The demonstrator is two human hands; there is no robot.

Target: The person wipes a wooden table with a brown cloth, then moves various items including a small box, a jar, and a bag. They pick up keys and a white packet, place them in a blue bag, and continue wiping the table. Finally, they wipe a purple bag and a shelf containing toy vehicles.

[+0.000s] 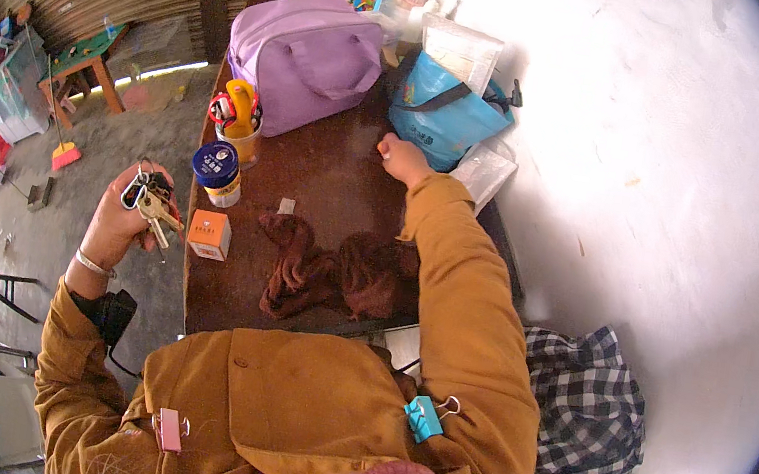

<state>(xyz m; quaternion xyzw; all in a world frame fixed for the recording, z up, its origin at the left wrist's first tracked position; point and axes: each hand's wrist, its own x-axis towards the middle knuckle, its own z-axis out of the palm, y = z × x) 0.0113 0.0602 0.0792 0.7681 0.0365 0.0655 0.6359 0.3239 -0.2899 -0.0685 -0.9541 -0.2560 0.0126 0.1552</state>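
My left hand is raised off the table's left edge, gripping a bunch of keys on a ring with a dark fob. My right hand is curled over the table, beside the lower left of a blue bag. A small orange spot shows at its fingers; I cannot tell whether it is a held object. The blue bag has dark handles and holds a clear-wrapped packet. Between my arms, a crumpled brown cloth lies on the dark wooden table.
A purple bag stands at the back left. Along the left edge are a cup with yellow- and red-handled tools, a blue-lidded jar and an orange box. A white wall bounds the right; checked cloth sits below.
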